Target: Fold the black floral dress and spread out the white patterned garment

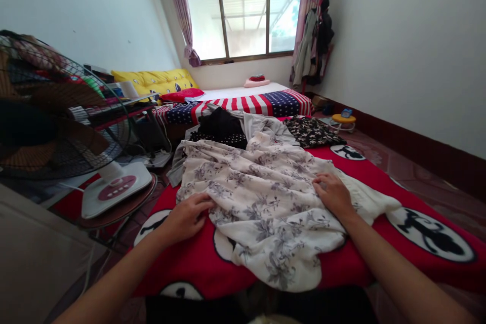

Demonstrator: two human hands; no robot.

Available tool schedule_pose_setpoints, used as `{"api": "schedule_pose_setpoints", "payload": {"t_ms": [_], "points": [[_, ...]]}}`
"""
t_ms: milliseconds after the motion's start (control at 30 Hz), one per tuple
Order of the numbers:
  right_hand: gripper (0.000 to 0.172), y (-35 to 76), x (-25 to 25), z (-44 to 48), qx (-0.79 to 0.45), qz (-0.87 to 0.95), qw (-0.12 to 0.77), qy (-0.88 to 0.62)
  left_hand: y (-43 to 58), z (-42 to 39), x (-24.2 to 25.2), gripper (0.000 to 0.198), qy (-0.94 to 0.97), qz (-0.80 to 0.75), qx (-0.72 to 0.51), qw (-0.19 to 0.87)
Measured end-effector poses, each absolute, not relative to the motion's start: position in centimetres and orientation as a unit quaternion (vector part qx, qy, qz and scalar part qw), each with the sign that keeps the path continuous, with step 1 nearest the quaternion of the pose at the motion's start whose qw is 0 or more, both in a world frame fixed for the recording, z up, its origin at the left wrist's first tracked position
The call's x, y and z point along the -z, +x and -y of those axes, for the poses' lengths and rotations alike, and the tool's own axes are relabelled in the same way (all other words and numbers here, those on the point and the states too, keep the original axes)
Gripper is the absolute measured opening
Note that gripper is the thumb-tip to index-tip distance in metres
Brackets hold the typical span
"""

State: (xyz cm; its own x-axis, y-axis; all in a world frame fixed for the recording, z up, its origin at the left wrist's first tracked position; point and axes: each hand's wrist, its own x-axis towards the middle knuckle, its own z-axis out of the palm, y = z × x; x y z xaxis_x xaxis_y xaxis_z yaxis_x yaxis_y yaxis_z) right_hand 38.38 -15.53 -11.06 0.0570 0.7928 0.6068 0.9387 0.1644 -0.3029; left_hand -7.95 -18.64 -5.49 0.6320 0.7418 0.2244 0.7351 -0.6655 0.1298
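Note:
A white garment with a grey flower print lies spread and crumpled on a red bed cover with black-and-white cartoon figures. My left hand rests on the garment's left edge, fingers curled onto the cloth. My right hand presses on its right side, fingers bent over a fold. A black polka-dot garment, a grey one and a dark flowered one lie farther back on the bed.
A standing fan with a white base is close on the left. A second bed with a stars-and-stripes cover and yellow pillows lies under the window. Clothes hang at the right curtain.

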Motion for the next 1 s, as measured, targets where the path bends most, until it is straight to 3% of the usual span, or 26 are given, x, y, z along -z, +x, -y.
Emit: {"api": "schedule_pose_setpoints", "payload": {"t_ms": [267, 600, 733, 833, 1000], "points": [[0.018, 38.8, 11.6, 15.3, 0.098, 0.677, 0.351, -0.639, -8.4, 18.4, 2.6, 0.026, 0.88, -0.471, -0.028, 0.046], [0.017, 38.3, 11.3, 15.5, 0.104, 0.675, 0.32, -0.656, -10.5, 18.3, -0.5, 0.025, 0.762, -0.489, 0.222, 0.361], [0.017, 37.8, 9.8, 15.5, 0.123, 0.682, 0.241, -0.68, -7.1, 14.6, -0.7, 0.026, 0.788, -0.49, 0.044, 0.371], [0.017, 37.6, 7.5, 13.5, 0.08, 0.677, 0.172, -0.711, -3.2, 11.3, 0.9, 0.026, 0.822, -0.489, -0.137, 0.258], [0.018, 37.3, 4.1, 6.2, -0.026, 0.61, 0.265, -0.746, 1.7, 8.0, 5.2, 0.028, 0.808, -0.512, -0.262, 0.131]]}}
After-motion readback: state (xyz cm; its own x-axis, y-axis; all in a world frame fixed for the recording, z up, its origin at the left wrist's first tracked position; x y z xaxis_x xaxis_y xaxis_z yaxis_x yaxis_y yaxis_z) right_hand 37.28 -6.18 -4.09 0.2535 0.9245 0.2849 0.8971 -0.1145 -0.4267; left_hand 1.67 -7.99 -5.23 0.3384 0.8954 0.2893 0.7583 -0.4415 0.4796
